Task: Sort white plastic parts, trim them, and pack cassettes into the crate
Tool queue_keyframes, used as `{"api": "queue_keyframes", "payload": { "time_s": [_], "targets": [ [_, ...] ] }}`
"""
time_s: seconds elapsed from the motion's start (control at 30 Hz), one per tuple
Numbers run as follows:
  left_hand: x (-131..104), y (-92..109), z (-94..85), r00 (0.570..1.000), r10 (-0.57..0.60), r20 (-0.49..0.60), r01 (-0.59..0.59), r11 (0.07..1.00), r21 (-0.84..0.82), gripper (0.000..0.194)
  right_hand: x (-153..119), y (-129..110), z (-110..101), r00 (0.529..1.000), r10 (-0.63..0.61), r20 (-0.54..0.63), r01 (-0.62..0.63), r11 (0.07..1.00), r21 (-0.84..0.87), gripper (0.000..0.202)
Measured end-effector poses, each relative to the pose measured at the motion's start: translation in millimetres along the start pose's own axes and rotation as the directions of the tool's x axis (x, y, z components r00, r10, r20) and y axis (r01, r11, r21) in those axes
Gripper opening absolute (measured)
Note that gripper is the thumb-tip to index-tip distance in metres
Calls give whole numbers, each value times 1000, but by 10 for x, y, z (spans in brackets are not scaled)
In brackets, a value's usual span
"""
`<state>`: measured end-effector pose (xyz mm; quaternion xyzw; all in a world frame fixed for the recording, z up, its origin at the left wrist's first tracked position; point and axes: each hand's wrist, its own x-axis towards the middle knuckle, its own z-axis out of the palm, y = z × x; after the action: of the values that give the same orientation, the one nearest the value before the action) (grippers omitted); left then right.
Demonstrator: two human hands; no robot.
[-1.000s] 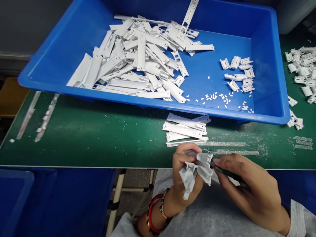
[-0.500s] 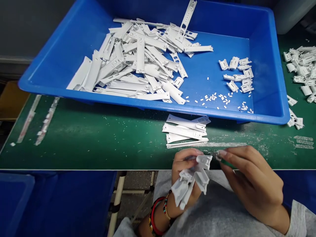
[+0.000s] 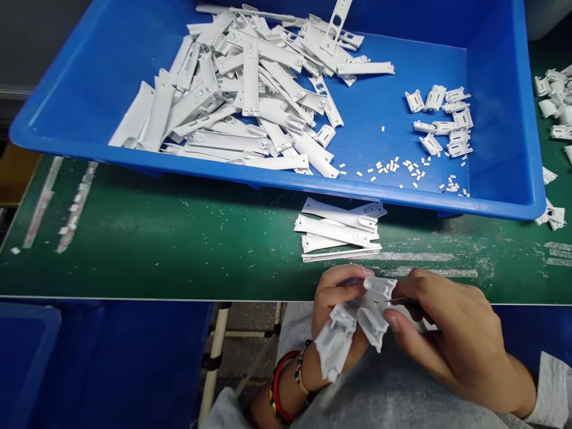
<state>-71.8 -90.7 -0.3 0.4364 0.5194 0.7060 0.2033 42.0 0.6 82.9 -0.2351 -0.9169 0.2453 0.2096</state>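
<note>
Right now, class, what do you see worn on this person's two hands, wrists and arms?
Both hands are bare, with no gloves. The left hand has a stack of bracelets at the wrist: a red band and a string of mixed coloured beads. The right hand has nothing on its wrist; a light grey sleeve begins just behind it.

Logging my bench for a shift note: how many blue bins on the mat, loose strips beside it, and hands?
Blue bin on mat: 1
Loose strips on mat: 4
Left hand gripping white parts: 1
Right hand pinching thin tool: 1
Total: 7
</note>
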Motion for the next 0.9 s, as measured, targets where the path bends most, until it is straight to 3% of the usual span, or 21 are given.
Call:
{"api": "queue_keyframes", "payload": {
  "time_s": [0.2,0.53,0.73,0.9],
  "targets": [
    [18,-15,23,999,26,-27,-26,1000,0,24,65,9,-2,1000,-12,-1,11,998,-60,29],
    [-29,-18,18,999,32,-44,-31,999,41,29,64,-9,15,1000,8,-5,-8,998,-55,32],
    [-41,-39,46,990,108,-87,-102,992,69,30,35,-42,11,999,29,18,-28,999,-46,32],
    [-52,-53,6,987,156,-27,-151,980,132,40,30,-47,-8,998,42,49,-43,999,25,32]
  ]
}}
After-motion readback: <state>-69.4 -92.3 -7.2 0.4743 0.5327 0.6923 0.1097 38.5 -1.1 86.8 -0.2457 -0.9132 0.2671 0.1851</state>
